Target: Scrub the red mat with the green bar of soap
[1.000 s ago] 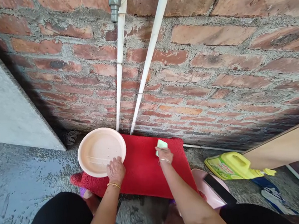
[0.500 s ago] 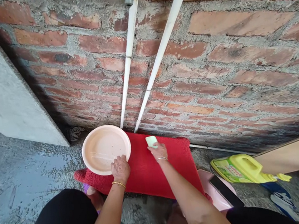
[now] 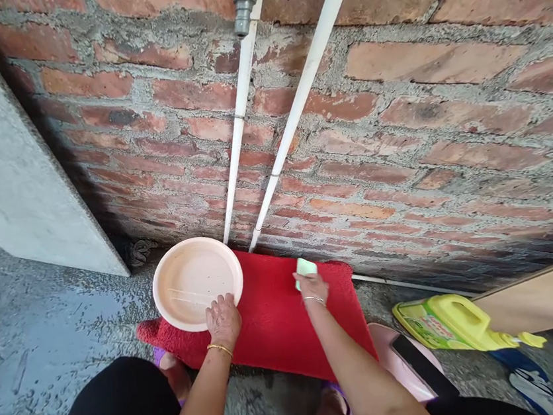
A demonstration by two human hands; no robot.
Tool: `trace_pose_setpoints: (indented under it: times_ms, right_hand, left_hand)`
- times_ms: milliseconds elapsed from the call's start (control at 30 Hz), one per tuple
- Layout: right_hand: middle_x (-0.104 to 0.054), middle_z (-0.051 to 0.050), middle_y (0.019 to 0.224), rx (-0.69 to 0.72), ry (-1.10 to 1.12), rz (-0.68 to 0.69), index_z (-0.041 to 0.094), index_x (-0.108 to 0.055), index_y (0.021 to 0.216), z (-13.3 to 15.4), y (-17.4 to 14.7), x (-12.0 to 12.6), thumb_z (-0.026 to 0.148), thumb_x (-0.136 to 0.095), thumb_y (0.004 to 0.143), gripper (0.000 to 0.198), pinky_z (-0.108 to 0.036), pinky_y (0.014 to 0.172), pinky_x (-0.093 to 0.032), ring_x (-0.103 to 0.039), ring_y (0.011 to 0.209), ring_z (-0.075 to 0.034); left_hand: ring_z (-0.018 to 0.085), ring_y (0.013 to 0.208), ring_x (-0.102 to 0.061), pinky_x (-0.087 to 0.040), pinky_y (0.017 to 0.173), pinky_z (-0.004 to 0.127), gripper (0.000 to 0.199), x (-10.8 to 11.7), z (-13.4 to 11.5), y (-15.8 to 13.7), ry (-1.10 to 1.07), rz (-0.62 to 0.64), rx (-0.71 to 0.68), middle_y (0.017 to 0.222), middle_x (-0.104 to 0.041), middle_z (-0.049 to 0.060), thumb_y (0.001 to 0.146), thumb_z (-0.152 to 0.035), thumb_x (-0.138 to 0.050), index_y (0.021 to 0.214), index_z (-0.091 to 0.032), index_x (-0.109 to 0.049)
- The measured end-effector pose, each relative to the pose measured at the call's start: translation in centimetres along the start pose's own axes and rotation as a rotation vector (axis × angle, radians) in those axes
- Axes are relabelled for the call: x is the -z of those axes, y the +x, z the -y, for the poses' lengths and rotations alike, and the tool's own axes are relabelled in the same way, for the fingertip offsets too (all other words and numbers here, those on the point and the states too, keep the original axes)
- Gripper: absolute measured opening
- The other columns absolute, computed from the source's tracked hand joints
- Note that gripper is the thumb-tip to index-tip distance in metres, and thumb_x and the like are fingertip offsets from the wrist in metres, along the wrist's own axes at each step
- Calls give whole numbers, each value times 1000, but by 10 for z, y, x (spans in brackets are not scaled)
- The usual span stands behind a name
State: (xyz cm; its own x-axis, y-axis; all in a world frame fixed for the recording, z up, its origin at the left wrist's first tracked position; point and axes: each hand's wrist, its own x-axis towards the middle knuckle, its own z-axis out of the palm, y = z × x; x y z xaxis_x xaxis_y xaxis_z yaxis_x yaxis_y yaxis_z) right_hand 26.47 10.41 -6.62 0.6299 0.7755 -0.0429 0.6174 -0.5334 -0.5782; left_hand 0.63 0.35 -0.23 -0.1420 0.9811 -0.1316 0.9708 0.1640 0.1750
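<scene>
A red mat (image 3: 270, 328) with a fluffy border lies on the wet floor in front of my knees. On its left end stands a shallow cream basin (image 3: 199, 276), tilted slightly, with a few specks inside. My left hand (image 3: 224, 320) grips the basin's near right rim, fingers over the edge. Farther right, my right hand (image 3: 313, 286) is closed on a pale green rounded block (image 3: 306, 267) and presses it to the mat. Whether the block is soap or a brush cannot be told; my fingers cover part of it.
A pink stool (image 3: 399, 370) with a black phone (image 3: 424, 367) on it stands right of the mat. Beyond lie a yellow jug (image 3: 449, 324) and blue slippers (image 3: 530, 378). White pipes (image 3: 295, 112) and a tap (image 3: 244, 4) run down the brick wall. A grey slab (image 3: 16, 157) leans left.
My right hand has slid the pale green block to the right across the mat. The left hand keeps its grip on the basin. The whole view has shifted slightly downward in the picture.
</scene>
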Motion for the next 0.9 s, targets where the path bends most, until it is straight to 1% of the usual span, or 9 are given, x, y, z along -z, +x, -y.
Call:
trace_pose_setpoints:
  times_ms: [33,133,200,267,400,533,633,733,900]
  right_hand:
    - [-61,-4,74,34,17,33,24,-65,76,19,-10,-18,49,-74,62,30,-32,73,-46,-60,80,-23]
    - [-60,-1,85,271,101,169,26,-67,77,74,-45,-63,42,-74,62,23,-28,74,-46,-58,76,-18]
    - [-60,0,88,394,102,264,27,-67,79,101,-59,-78,37,-70,67,16,-26,73,-45,-57,76,-16]
    - [-60,1,86,418,51,336,27,-67,80,113,-60,-81,30,-66,71,10,-24,72,-45,-57,77,-15]
    - [-60,-1,83,323,-55,356,24,-68,83,102,-35,-61,18,-59,75,13,-25,76,-44,-58,81,-16]
    - [-59,-4,101,271,-127,338,26,-69,102,87,-18,-42,21,-57,80,25,-26,80,-44,-58,85,-16]
    - [-57,-5,111,339,-199,397,30,-66,117,90,-20,-39,26,-55,85,34,-26,85,-43,-58,92,-16]
    - [-57,-6,116,444,-270,464,30,-67,119,98,-25,-42,25,-53,88,34,-27,91,-41,-56,101,-19]
    - [-59,-7,111,419,-231,433,28,-64,120,109,-32,-48,37,-37,97,37,-29,91,-42,-57,103,-20]
  left_hand:
    - [27,92,-66,-52,81,41,32,1,0,0,2,2,2,98,-69,14,92,-13,-42,112,-18,-67]
    - [28,92,-66,-52,80,41,33,2,-1,1,4,20,3,98,-69,14,91,-11,-41,111,-18,-67]
    - [28,91,-66,-52,79,41,32,2,-1,2,4,29,-1,98,-69,14,91,-11,-42,110,-18,-67]
    - [28,90,-66,-52,78,41,32,1,0,2,6,28,-3,97,-69,14,91,-11,-42,110,-18,-67]
    - [27,86,-67,-51,74,39,31,-2,-1,2,26,-10,0,92,-69,13,90,-12,-44,109,-18,-68]
    - [25,84,-68,-52,72,37,31,-6,-1,2,52,-60,-11,90,-69,11,89,-11,-47,109,-19,-69]
    - [25,83,-68,-52,72,37,32,-8,-1,2,60,-55,-7,90,-70,11,89,-12,-46,110,-19,-69]
    - [25,83,-68,-52,72,37,32,-7,-2,2,65,-45,-5,91,-70,11,90,-12,-45,110,-19,-69]
    - [26,89,-68,-52,77,38,33,-5,-4,6,48,1,11,95,-70,13,89,-12,-47,113,-20,-68]
